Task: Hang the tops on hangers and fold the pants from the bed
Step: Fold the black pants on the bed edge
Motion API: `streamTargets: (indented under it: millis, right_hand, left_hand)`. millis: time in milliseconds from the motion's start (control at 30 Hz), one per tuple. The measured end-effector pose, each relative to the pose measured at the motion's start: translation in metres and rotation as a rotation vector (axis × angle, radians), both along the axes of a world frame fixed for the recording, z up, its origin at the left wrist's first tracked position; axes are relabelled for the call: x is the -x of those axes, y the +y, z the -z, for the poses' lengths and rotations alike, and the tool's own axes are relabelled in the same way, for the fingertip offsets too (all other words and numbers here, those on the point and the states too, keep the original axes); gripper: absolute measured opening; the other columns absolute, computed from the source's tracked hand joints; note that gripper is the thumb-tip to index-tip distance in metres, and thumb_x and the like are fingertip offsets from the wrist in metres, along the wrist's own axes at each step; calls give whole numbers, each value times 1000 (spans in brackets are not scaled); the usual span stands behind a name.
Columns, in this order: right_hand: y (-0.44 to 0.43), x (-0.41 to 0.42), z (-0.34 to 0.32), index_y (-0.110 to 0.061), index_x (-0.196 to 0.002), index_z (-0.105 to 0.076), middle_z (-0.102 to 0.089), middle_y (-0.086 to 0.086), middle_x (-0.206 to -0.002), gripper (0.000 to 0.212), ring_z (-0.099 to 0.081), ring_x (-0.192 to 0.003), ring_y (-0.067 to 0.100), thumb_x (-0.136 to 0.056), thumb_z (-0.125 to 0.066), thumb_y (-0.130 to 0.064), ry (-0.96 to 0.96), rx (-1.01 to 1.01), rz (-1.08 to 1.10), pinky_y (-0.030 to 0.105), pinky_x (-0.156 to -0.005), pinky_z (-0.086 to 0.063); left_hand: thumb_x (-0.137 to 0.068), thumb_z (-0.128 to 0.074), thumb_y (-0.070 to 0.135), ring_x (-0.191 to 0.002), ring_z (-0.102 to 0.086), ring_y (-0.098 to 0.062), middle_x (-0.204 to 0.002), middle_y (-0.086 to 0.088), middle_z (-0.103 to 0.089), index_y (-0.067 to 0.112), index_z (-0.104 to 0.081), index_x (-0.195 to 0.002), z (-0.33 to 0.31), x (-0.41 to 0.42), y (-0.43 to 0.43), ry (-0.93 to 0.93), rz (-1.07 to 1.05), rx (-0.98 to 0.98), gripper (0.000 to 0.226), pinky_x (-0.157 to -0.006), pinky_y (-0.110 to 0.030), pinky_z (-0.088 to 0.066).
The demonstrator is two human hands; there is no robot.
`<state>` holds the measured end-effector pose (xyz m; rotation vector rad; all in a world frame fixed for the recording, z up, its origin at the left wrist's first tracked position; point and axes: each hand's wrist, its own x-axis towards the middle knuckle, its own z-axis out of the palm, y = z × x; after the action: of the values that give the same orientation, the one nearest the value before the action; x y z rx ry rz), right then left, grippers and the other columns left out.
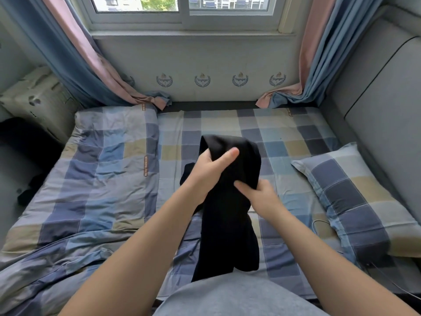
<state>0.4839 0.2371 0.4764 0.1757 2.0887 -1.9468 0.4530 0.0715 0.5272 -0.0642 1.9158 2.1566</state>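
Head view, looking down over the bed: a black, soft fabric garment (227,213) hangs bunched between the person's two hands, held up above the middle of the mattress. Its upper end folds over in a rounded hump, and the rest drops in a long dark fall toward the person's grey top (239,297). I cannot tell whether it is a top or pants.

The left hand (209,172) has a closed grip on the upper part, fingers wrapped behind the cloth and the thumb lying across its front. The right hand (259,195) grips lower on the garment's right edge, its thumb pressed on the front of the cloth and its fingers tucked behind.

The bed (284,137) wears a checked sheet of blue, grey and tan squares and runs up to a pale wall under a white-framed window (182,10). Blue and pink curtains (79,65) hang at both sides, their hems pooling on the mattress corners.

A checked quilt (102,167) lies rumpled along the left side, a matching pillow (355,197) at the right against a grey padded headboard (376,87). A thin cable (319,224) loops just beside the pillow. A worn cardboard box (38,99) stands beyond the quilt.
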Motion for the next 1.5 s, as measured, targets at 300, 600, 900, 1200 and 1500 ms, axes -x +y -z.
streamTargets:
  millis: [300, 600, 900, 1200, 1500]
  right_hand:
    - [-11, 34, -51, -1, -98, -69, -75, 14, -93, 33, -72, -90, 21, -96, -66, -33, 114, 29, 200, 32, -71, -60]
    - [2, 18, -38, -30, -150, -36, -50, -14, -144, 77, -52, -125, -3, -84, -70, -52, 170, -12, -57, 14, -92, -47]
    - [-9, -8, 6, -33, -130, -63, -70, -13, -122, 46, -65, -116, 13, -87, -73, -45, -32, -140, -241, 44, -105, -50]
    - [-9, 13, -9, -19, -97, -75, -78, -5, -93, 14, -72, -91, 14, -100, -61, -18, 44, -57, 48, 24, -73, -57]
    - [-6, 49, -36, -7, -99, -69, -70, 8, -91, 20, -65, -81, 25, -102, -58, -22, -97, 66, 438, 27, -54, -49]
  left_hand:
    - [-83, -76, 38, -95, -70, -10, -98, 10, -74, 33, -67, -106, 59, -39, 4, 8, 186, 382, 25, -89, -38, -59]
    - [-100, -59, 24, -94, -74, -19, -98, -1, -78, 22, -71, -105, 10, -6, -7, -21, -61, 47, 13, -87, -40, -60]
    - [-94, -64, 49, -79, -62, -5, -90, 12, -63, 32, -52, -88, -25, 18, -11, -87, -152, 31, 21, -53, -16, -49]
    - [-81, -64, 64, -94, -75, -20, -105, -7, -75, 14, -68, -112, -1, 1, -23, -386, -15, 5, 59, -77, -30, -54]
    - [-68, -73, 77, -105, -71, -8, -113, 12, -74, 31, -62, -125, 25, -29, -44, -346, 365, 185, 74, -82, -22, -55]
